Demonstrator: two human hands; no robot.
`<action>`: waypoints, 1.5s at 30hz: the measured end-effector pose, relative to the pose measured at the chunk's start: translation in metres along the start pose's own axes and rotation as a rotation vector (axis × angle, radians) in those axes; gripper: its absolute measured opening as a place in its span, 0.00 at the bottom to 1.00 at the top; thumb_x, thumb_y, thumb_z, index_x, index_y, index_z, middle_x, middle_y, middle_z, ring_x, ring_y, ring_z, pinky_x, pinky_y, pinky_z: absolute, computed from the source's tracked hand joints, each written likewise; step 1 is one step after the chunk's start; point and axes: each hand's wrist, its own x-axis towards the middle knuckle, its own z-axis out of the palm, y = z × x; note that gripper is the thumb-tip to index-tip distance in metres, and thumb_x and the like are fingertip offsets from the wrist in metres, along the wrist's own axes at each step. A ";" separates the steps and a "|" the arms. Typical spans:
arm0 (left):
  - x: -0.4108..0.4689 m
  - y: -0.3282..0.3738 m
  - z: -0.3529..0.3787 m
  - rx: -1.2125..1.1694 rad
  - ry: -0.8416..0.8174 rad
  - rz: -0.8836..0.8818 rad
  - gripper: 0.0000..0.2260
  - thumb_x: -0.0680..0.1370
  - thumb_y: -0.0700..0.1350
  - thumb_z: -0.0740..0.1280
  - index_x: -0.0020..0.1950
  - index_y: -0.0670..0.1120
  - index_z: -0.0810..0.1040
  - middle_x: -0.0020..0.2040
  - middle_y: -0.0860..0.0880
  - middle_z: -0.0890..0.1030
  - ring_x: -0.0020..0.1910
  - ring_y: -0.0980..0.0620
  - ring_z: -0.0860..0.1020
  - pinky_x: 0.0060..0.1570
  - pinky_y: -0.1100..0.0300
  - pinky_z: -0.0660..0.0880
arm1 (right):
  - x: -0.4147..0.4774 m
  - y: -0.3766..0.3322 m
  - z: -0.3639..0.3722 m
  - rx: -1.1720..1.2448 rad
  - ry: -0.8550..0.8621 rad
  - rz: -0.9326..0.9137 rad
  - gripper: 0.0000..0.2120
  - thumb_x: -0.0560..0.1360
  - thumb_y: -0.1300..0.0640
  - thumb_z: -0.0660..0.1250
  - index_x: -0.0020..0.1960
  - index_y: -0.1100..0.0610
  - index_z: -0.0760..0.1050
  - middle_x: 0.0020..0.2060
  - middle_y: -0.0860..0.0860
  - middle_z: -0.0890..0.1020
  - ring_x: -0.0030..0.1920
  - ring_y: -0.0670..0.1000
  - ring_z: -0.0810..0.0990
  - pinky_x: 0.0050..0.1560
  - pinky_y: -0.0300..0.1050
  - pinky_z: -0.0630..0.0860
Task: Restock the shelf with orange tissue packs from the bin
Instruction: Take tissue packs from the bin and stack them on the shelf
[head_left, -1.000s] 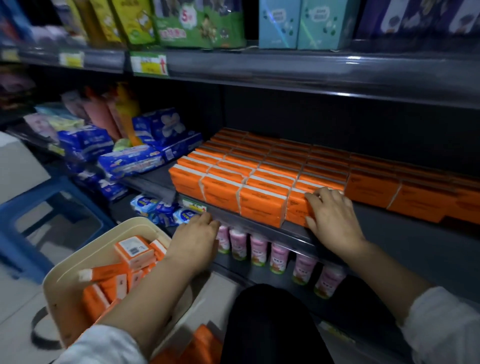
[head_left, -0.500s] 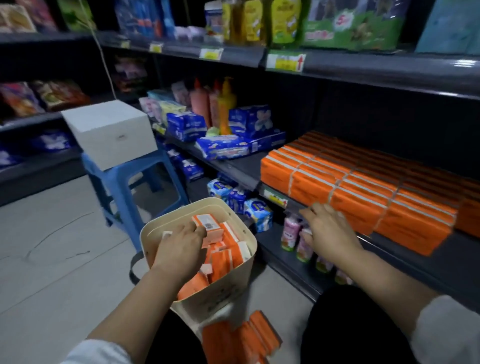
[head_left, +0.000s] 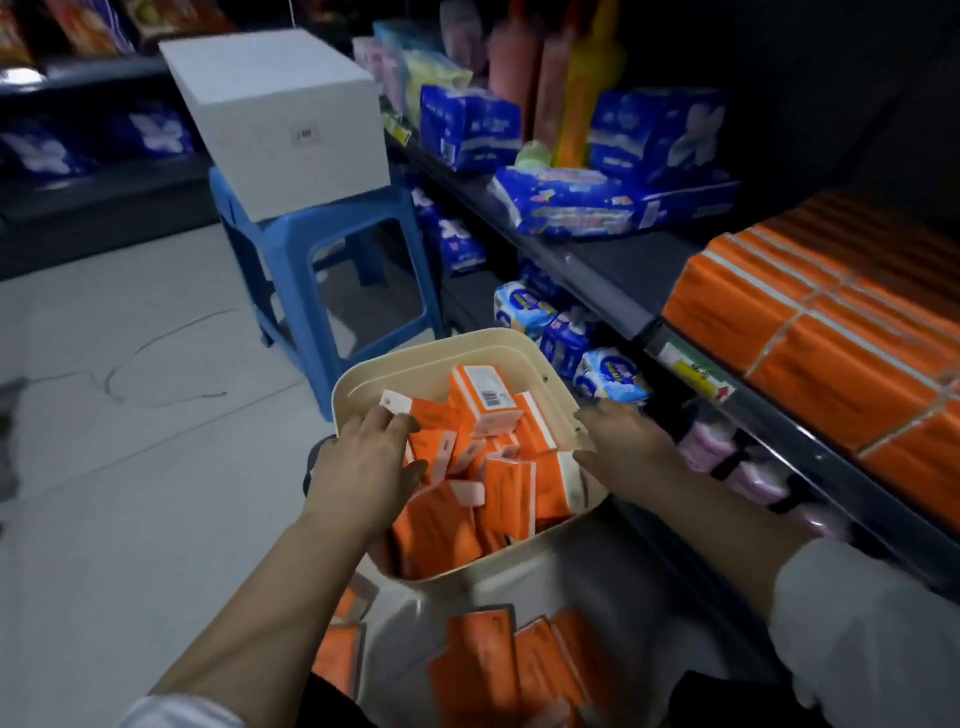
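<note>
A cream bin (head_left: 467, 569) stands on the floor in front of me, holding several orange tissue packs (head_left: 488, 408) in a loose heap. My left hand (head_left: 363, 460) reaches into its left side, fingers and thumb spread over a pack without closing on it. My right hand (head_left: 626, 447) is at the bin's right rim, thumb and forefinger apart. On the right, the dark shelf (head_left: 613, 270) carries tight rows of orange packs (head_left: 831, 338). More orange packs (head_left: 483, 667) lie low in front of the bin.
A blue stool (head_left: 311, 249) with a white box (head_left: 280, 114) on it stands behind the bin. Blue tissue bundles (head_left: 613, 202) lie on the shelf left of the orange rows. Small blue packets (head_left: 613, 374) and pink bottles (head_left: 727, 457) fill the shelf below.
My view has swung left and down from the shelf to the bin. The left hand went from the shelf edge into the bin. The right hand left the shelf front and came to the bin's rim.
</note>
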 end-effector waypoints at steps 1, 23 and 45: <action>0.007 -0.003 0.003 -0.009 0.005 -0.005 0.19 0.77 0.54 0.63 0.67 0.53 0.68 0.66 0.49 0.71 0.62 0.47 0.71 0.54 0.50 0.72 | 0.011 -0.002 0.008 -0.001 -0.009 -0.010 0.22 0.76 0.48 0.62 0.67 0.56 0.66 0.63 0.55 0.69 0.66 0.55 0.66 0.61 0.49 0.70; 0.084 -0.006 0.050 -0.195 -0.131 -0.024 0.19 0.76 0.53 0.66 0.65 0.54 0.70 0.66 0.51 0.71 0.64 0.48 0.69 0.59 0.52 0.71 | 0.129 -0.031 0.148 -0.104 -0.219 -0.044 0.17 0.76 0.53 0.63 0.65 0.51 0.70 0.60 0.52 0.76 0.60 0.54 0.73 0.60 0.51 0.67; 0.085 -0.011 0.038 -0.565 0.073 -0.260 0.24 0.72 0.51 0.72 0.64 0.46 0.69 0.53 0.49 0.74 0.49 0.50 0.73 0.47 0.56 0.70 | 0.122 -0.038 0.013 1.179 -0.043 -0.044 0.33 0.65 0.60 0.77 0.67 0.57 0.69 0.60 0.52 0.77 0.60 0.49 0.76 0.60 0.44 0.74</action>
